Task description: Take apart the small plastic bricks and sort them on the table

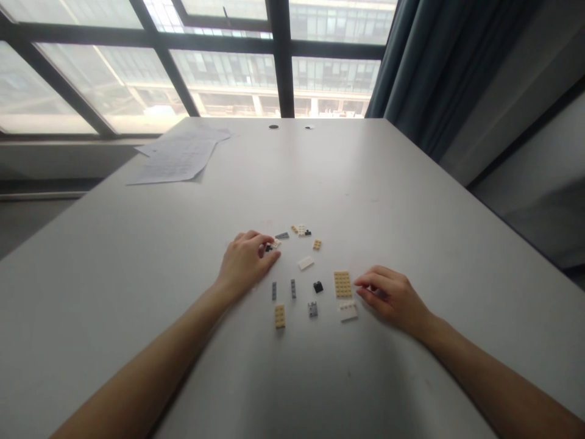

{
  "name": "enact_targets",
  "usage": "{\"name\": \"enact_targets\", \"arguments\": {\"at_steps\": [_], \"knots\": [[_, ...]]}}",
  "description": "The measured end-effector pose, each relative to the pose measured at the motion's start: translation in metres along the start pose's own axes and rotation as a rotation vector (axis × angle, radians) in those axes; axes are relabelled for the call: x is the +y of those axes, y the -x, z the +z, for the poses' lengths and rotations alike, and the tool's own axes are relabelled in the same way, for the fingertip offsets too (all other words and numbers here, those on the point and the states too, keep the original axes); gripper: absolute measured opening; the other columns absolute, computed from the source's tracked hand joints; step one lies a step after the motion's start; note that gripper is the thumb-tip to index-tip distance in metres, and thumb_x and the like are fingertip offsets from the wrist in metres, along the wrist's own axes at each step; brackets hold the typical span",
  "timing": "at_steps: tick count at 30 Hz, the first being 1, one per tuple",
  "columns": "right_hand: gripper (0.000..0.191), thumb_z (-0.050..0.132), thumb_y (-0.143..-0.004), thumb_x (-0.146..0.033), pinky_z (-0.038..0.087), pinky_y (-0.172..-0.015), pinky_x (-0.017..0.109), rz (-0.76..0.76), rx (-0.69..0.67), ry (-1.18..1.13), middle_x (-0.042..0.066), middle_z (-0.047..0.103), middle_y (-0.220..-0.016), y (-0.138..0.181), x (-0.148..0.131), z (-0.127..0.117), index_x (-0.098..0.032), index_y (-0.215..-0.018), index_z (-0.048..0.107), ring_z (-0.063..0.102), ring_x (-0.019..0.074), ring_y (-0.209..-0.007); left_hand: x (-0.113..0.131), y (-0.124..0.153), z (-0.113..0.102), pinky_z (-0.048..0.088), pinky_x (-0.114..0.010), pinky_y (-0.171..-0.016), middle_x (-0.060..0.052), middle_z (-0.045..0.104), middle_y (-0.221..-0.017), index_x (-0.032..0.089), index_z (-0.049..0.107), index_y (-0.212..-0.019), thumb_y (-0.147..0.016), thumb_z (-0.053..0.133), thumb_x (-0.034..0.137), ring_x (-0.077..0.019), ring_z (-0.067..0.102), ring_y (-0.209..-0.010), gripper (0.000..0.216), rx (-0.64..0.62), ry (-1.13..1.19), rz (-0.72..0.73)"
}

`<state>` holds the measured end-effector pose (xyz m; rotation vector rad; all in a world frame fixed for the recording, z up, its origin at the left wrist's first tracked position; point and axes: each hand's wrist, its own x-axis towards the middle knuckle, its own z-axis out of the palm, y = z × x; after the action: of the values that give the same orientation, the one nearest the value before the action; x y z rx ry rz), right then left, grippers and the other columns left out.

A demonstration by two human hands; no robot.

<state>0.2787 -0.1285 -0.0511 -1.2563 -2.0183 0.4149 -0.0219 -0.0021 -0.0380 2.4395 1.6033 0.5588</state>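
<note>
My left hand (247,261) rests at the left of a group of toy building bricks. Its thumb and forefinger are apart, around a small white piece (276,242) and a black piece (269,248); whether they touch these is unclear. My right hand (392,297) lies with loosely curled fingers, thumb and forefinger apart, holding nothing visible. Its fingertips are just right of a large tan plate (342,285). Below that plate lies a white studded piece (348,311). A smooth white tile (306,263) and a black bracket-like piece (318,286) lie between the hands.
Nearer me are two narrow grey strips (293,289), a tan brick plate (280,316) and a grey piece (312,310). A small tan plate (317,244) and a grey wedge (282,235) lie farther off. Paper sheets (176,161) are at the white table's (347,164) far left.
</note>
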Motion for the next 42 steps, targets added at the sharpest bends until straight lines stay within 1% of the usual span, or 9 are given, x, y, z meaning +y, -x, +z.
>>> {"name": "enact_targets", "arguments": {"at_steps": [4, 8, 13, 19, 24, 30, 34, 42], "knots": [[0.012, 0.056, -0.089, -0.024, 0.046, -0.057, 0.023, 0.041, -0.022, -0.002, 0.004, 0.063, -0.08, 0.001, 0.003, 0.001, -0.018, -0.09, 0.066, 0.055, 0.0124, -0.064, 0.007, -0.003, 0.003, 0.044, -0.039, -0.086, -0.006, 0.065, -0.1, 0.022, 0.069, -0.094, -0.083, 0.055, 0.04, -0.0259, 0.055, -0.098, 0.025, 0.033, -0.072, -0.018], [0.012, 0.056, -0.089, -0.024, 0.046, -0.058, 0.023, 0.029, -0.019, -0.002, 0.004, 0.063, -0.079, 0.0, 0.002, 0.0, -0.018, -0.09, 0.066, 0.056, 0.013, -0.066, 0.013, -0.007, 0.006, 0.044, -0.038, -0.084, -0.005, 0.065, -0.093, 0.021, 0.068, -0.086, -0.084, 0.054, 0.037, -0.0254, 0.056, -0.094, 0.021, 0.054, -0.06, -0.019], [0.011, 0.056, -0.089, -0.023, 0.046, -0.059, 0.023, 0.023, -0.012, 0.0, 0.004, 0.064, -0.079, -0.001, -0.001, -0.001, -0.019, -0.089, 0.066, 0.056, 0.0129, -0.066, 0.012, -0.008, 0.009, 0.044, -0.038, -0.085, -0.005, 0.065, -0.094, 0.021, 0.065, -0.081, -0.085, 0.052, 0.032, -0.025, 0.056, -0.094, 0.018, 0.045, -0.035, 0.042], [0.011, 0.056, -0.089, -0.022, 0.045, -0.059, 0.023, 0.026, -0.022, 0.002, 0.004, 0.063, -0.078, 0.001, 0.0, 0.0, -0.018, -0.088, 0.066, 0.055, 0.0126, -0.065, 0.012, -0.01, 0.006, 0.044, -0.037, -0.082, -0.005, 0.064, -0.092, 0.021, 0.064, -0.078, -0.083, 0.055, 0.035, -0.0249, 0.056, -0.092, 0.018, 0.021, -0.03, 0.033], [0.011, 0.056, -0.089, -0.023, 0.045, -0.059, 0.024, 0.026, -0.025, 0.01, 0.004, 0.063, -0.077, 0.0, 0.0, 0.0, -0.018, -0.088, 0.067, 0.055, 0.0129, -0.065, 0.012, -0.013, 0.006, 0.045, -0.037, -0.08, -0.005, 0.065, -0.09, 0.021, 0.064, -0.079, -0.082, 0.055, 0.032, -0.0253, 0.057, -0.091, 0.015, 0.028, -0.036, 0.018], [0.012, 0.056, -0.089, -0.023, 0.045, -0.06, 0.024, 0.024, -0.025, 0.019, 0.004, 0.063, -0.078, -0.002, 0.0, 0.0, -0.019, -0.088, 0.067, 0.055, 0.0131, -0.065, 0.012, -0.013, 0.007, 0.044, -0.036, -0.078, -0.005, 0.065, -0.084, 0.02, 0.062, -0.078, -0.084, 0.052, 0.026, -0.0247, 0.057, -0.087, 0.013, 0.053, -0.026, 0.04], [0.012, 0.056, -0.089, -0.023, 0.045, -0.06, 0.024, 0.023, -0.023, 0.017, 0.004, 0.063, -0.077, -0.002, 0.001, 0.0, -0.018, -0.088, 0.066, 0.055, 0.0133, -0.065, 0.013, -0.013, 0.007, 0.044, -0.036, -0.077, -0.006, 0.065, -0.084, 0.02, 0.061, -0.08, -0.083, 0.051, 0.023, -0.0246, 0.057, -0.085, 0.012, 0.053, -0.009, 0.045], [0.013, 0.055, -0.089, -0.024, 0.045, -0.06, 0.024, 0.042, -0.036, 0.02, 0.004, 0.064, -0.078, -0.001, 0.001, 0.0, -0.019, -0.089, 0.067, 0.055, 0.0131, -0.065, 0.008, -0.013, 0.008, 0.044, -0.034, -0.077, -0.005, 0.064, -0.081, 0.02, 0.059, -0.078, -0.082, 0.051, 0.022, -0.0238, 0.056, -0.085, 0.009, 0.054, 0.037, 0.039]]}}
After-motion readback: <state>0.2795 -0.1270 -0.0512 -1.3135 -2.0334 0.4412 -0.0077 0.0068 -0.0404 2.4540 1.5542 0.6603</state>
